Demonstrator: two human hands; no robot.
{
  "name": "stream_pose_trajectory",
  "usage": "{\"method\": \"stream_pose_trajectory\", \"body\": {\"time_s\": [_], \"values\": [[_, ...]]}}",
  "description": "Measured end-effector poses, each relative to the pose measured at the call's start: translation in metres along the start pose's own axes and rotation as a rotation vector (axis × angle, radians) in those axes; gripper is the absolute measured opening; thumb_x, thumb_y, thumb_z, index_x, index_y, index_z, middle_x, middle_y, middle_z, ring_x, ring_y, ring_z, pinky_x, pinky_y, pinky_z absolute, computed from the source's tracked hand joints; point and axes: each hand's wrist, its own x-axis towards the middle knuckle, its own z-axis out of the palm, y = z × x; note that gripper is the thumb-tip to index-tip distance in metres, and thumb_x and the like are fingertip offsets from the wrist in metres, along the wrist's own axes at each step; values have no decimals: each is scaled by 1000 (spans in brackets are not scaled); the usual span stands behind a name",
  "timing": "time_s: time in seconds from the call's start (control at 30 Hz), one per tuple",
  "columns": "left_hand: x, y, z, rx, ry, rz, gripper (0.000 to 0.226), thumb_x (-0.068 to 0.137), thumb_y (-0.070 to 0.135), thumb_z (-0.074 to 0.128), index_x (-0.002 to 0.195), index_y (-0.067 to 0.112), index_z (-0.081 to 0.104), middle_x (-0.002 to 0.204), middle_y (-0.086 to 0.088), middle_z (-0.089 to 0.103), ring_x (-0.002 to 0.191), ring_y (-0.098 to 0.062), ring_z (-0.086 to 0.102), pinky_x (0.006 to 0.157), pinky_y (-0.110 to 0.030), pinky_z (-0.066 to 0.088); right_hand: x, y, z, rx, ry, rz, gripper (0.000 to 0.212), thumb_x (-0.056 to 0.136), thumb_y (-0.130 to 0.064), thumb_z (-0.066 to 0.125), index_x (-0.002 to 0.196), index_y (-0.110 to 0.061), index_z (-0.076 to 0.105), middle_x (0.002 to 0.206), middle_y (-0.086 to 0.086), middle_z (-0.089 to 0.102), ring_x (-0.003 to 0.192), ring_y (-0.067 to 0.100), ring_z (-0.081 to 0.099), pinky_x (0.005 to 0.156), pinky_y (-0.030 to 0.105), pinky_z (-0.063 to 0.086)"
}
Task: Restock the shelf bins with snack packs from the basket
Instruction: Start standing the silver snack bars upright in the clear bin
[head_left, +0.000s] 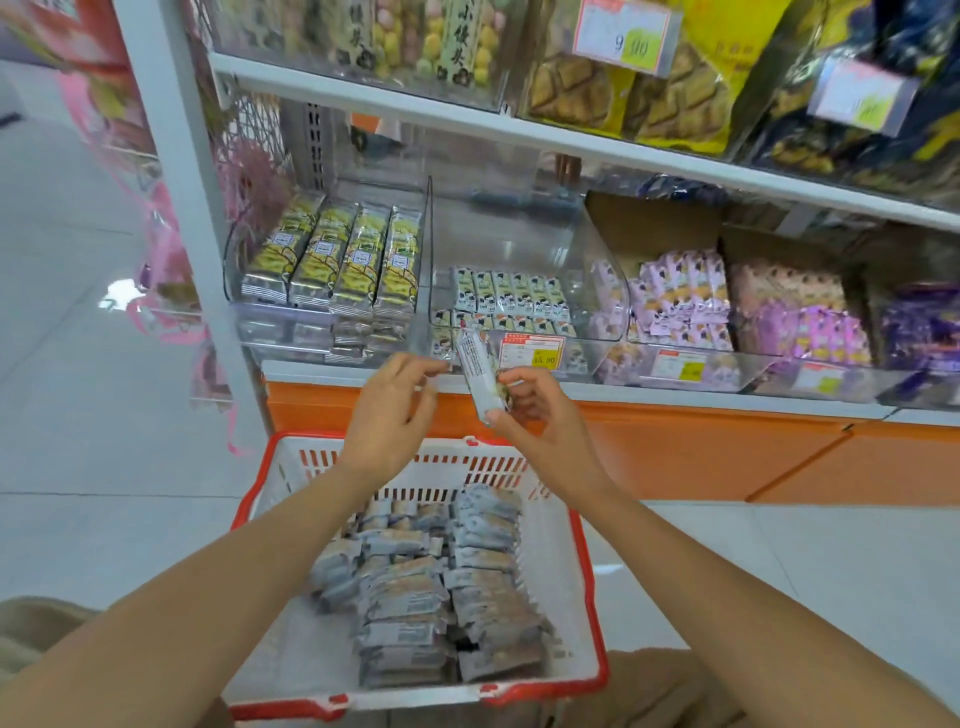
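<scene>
Foil-wrapped and slim, the snack pack stands tilted in the right hand, pinched near its lower end between thumb and fingers; the left hand hovers just beside it, fingers loose, gripping nothing; the pack looks light, crinkly and slippery, its filling probably brittle, so a gentle hold across the flat faces suits better than squeezing; beyond waits the clear bin, partly filled; below, the basket holds many more packs.
</scene>
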Motion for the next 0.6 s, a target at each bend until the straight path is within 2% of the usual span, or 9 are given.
{"method": "stream_pose_trajectory", "body": {"time_s": [0.1, 0.17, 0.23, 0.33, 0.47, 0.53, 0.6], "values": [[11, -11, -16, 368, 120, 208, 40, 88, 20, 39, 122, 14, 59, 123, -8, 53, 118, -27, 46, 97, -40, 31, 28, -18, -8, -61, 53, -33, 30, 86, -16, 73, 110, -24, 57, 89, -6, 59, 77, 0, 56, 71, 18, 50], [19, -19, -23, 513, 119, 238, 47, 84, 16, 46, 131, 14, 54, 140, -11, 46, 136, -31, 33, 111, -47, 21, 53, -24, -10, -98, 87, -44, 28, 86, -16, 72, 109, -23, 58, 84, -3, 59, 72, -1, 55, 68, 18, 50], [26, -29, -26, 613, 92, 257, 61, 83, 12, 57, 142, 14, 46, 154, -12, 35, 145, -31, 21, 118, -49, 10, 80, -25, -8, -158, 109, -30, 26, 86, -19, 72, 110, -21, 60, 81, -1, 60, 68, -3, 57, 65, 16, 50], [33, -46, -25, 712, 57, 268, 77, 83, 14, 63, 153, 16, 31, 162, -11, 21, 150, -30, 13, 120, -53, 6, 120, -19, -3, -255, 104, 22, 28, 88, -22, 71, 113, -15, 62, 78, -3, 58, 62, -8, 57, 57, 11, 46], [37, -66, -16, 792, 115, 332, 72, 88, 17, 50, 155, 16, 25, 163, -13, 16, 151, -30, 12, 120, -54, 6, 164, -1, 10, -377, 69, 93, 29, 88, -27, 70, 114, -17, 62, 77, -4, 56, 66, 4, 54, 53, 7, 41], [40, -76, -12, 827, 148, 362, 69, 88, 21, 43, 155, 16, 25, 163, -13, 15, 150, -30, 12, 120, -53, 5, 183, 9, 16, -419, 51, 125, 27, 88, -29, 71, 113, -21, 62, 76, -5, 57, 69, 10, 59, 51, 11, 40], [43, -85, -7, 845, 187, 393, 68, 88, 22, 40, 155, 16, 25, 162, -12, 16, 149, -30, 15, 120, -53, 4, 201, 16, 22, -463, 24, 142, 27, 87, -31, 71, 111, -23, 62, 78, -3, 61, 75, 15, 65, 56, 18, 44]]}}
